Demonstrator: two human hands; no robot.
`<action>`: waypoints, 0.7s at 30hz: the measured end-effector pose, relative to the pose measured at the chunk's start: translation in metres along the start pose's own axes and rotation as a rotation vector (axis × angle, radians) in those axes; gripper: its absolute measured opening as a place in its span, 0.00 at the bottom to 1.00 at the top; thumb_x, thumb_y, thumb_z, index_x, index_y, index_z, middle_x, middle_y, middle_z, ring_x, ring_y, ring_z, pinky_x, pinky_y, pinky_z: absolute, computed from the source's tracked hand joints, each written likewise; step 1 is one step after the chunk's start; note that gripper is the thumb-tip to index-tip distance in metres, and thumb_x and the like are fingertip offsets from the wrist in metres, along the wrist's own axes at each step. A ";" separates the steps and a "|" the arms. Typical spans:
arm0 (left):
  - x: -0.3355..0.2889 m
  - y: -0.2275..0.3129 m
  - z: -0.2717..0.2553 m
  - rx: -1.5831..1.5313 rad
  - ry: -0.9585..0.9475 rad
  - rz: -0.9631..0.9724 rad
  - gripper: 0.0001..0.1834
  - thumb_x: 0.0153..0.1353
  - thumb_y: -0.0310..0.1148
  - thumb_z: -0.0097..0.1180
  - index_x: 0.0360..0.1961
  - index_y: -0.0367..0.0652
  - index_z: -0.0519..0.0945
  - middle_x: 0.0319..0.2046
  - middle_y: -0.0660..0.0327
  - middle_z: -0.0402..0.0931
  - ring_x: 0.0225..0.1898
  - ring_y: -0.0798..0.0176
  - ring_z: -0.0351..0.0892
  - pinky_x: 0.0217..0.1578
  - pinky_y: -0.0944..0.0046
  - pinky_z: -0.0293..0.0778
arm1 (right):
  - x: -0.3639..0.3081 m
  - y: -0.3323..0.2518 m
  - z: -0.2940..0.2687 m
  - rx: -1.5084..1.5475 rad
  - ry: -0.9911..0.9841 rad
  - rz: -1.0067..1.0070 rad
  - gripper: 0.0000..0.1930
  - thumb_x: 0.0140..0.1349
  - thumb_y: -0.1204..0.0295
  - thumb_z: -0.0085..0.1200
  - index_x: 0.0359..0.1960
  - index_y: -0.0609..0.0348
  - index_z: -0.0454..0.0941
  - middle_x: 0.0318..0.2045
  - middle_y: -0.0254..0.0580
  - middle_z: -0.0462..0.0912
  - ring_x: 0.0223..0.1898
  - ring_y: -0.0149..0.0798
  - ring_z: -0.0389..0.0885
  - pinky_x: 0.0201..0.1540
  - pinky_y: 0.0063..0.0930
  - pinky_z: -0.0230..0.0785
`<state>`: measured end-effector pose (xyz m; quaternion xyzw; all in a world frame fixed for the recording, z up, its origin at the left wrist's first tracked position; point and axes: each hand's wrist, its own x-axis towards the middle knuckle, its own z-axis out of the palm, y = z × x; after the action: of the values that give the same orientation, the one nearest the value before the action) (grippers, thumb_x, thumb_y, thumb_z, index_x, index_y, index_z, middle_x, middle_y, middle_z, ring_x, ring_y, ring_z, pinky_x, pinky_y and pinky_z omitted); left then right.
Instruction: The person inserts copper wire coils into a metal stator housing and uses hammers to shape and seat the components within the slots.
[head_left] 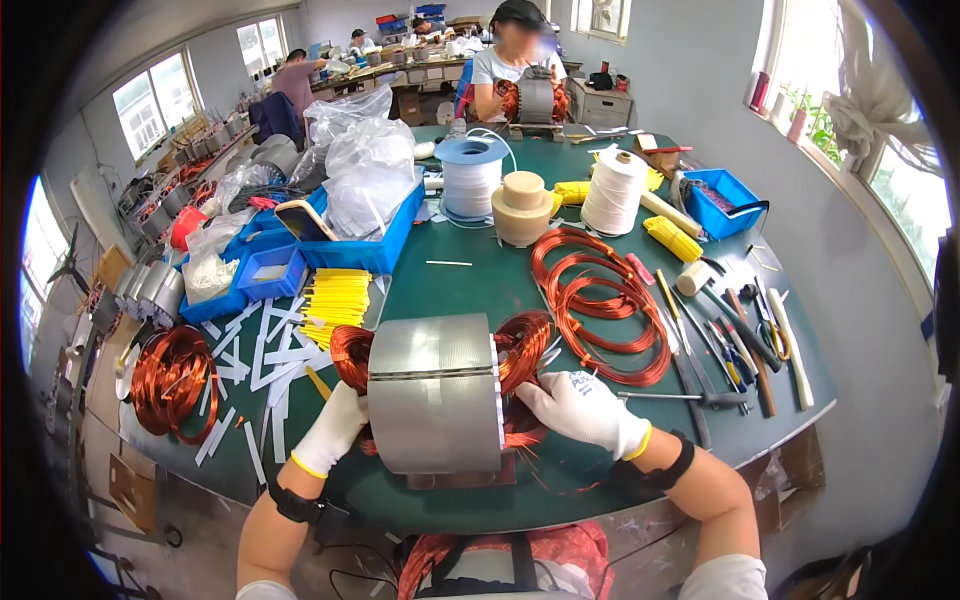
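A grey steel motor stator [435, 400] lies on its side at the near edge of the green table, with orange-brown copper windings [523, 345] bulging from both ends. My left hand [338, 428], in a white glove, is against the stator's left end; its fingers are mostly hidden behind the core and wire. At the right end, my gloved right hand [588, 412] has its thumb and fingers closed on the copper windings beside the bore. Loose wire ends [528, 455] stick out below that hand. The stator rests on a low brownish support [465, 480].
Right of the stator lie copper wire coils [610, 320], a hammer [715, 400], pliers [738, 355] and scissors [775, 330]. Leftward are yellow strips [335, 305], white strips [265, 345] and another copper coil [175, 375]. Spools [472, 185] and blue bins [370, 255] stand behind. Across the table a person [518, 75] handles another stator.
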<state>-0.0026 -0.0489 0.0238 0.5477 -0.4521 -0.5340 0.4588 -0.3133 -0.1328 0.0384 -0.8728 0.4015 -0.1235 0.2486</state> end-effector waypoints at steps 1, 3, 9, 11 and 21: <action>-0.002 -0.008 0.001 -0.062 0.056 0.082 0.18 0.60 0.23 0.53 0.53 0.34 0.75 0.46 0.62 0.79 0.44 0.71 0.75 0.47 0.65 0.73 | 0.000 -0.001 0.000 0.048 -0.020 0.002 0.20 0.68 0.54 0.48 0.34 0.63 0.77 0.23 0.59 0.78 0.29 0.56 0.81 0.30 0.45 0.71; 0.000 -0.018 -0.006 -0.014 0.066 0.075 0.19 0.59 0.22 0.53 0.52 0.34 0.75 0.45 0.61 0.79 0.44 0.70 0.75 0.47 0.64 0.73 | 0.000 -0.002 0.006 0.145 -0.002 0.014 0.19 0.68 0.56 0.48 0.36 0.64 0.77 0.25 0.60 0.78 0.31 0.57 0.81 0.32 0.45 0.71; 0.007 -0.027 -0.010 -0.147 0.087 0.070 0.18 0.61 0.22 0.52 0.54 0.34 0.73 0.47 0.60 0.78 0.47 0.68 0.75 0.48 0.64 0.73 | 0.006 -0.001 0.015 0.382 -0.021 0.204 0.18 0.69 0.60 0.45 0.40 0.66 0.74 0.29 0.63 0.79 0.37 0.63 0.78 0.39 0.50 0.68; 0.010 -0.032 -0.015 0.037 0.079 0.182 0.19 0.63 0.22 0.51 0.56 0.34 0.72 0.49 0.60 0.77 0.48 0.67 0.75 0.49 0.64 0.72 | 0.006 0.000 0.017 0.380 0.036 0.165 0.18 0.69 0.60 0.45 0.40 0.66 0.73 0.30 0.63 0.79 0.37 0.65 0.78 0.40 0.51 0.68; -0.031 0.002 -0.002 0.062 0.097 -0.091 0.21 0.70 0.36 0.47 0.59 0.37 0.70 0.48 0.59 0.76 0.43 0.67 0.77 0.42 0.63 0.78 | -0.045 -0.006 -0.010 0.593 -0.221 0.059 0.25 0.73 0.54 0.39 0.51 0.68 0.70 0.34 0.53 0.80 0.34 0.49 0.80 0.39 0.37 0.71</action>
<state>-0.0008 -0.0189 0.0307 0.6068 -0.4205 -0.5128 0.4383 -0.3429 -0.0984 0.0495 -0.7585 0.3436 -0.1322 0.5377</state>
